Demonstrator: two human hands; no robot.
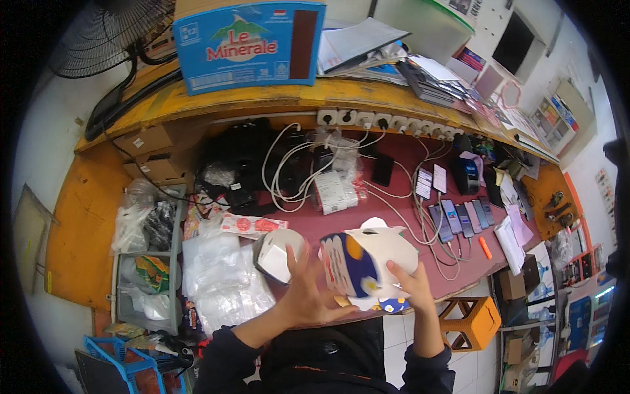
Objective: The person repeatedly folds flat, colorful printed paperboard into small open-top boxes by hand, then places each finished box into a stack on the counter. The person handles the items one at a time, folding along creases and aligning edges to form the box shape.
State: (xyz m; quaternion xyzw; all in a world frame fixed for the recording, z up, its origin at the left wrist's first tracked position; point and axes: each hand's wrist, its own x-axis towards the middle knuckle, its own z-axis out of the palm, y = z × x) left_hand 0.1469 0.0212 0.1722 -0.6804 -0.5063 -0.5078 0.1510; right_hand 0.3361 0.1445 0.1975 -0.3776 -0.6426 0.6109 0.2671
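our right hand (411,287) holds the carton (364,262), thumb on its white face, the other fingers hidden from us. our left hand (306,292) is spread wide at the carton's left side; we cannot tell whether it touches. the carton, white with a dark blue band and a patterned panel, is held over the near edge of the bench (469,266).

just left of it sits a white box (279,255), partly behind our left fingers. further left lie clear bags (220,269), and past them a grey bin (176,262) at the bench's left end. a red and white packet (252,225) lies at the bags' far side.

to the right we see a row of phones (462,218), with an orange marker (485,247) near its right end. white cables (279,174) loop across the far part, below a line of sockets (365,119). near right, an orange stool (484,322) stands on the floor (396,335).
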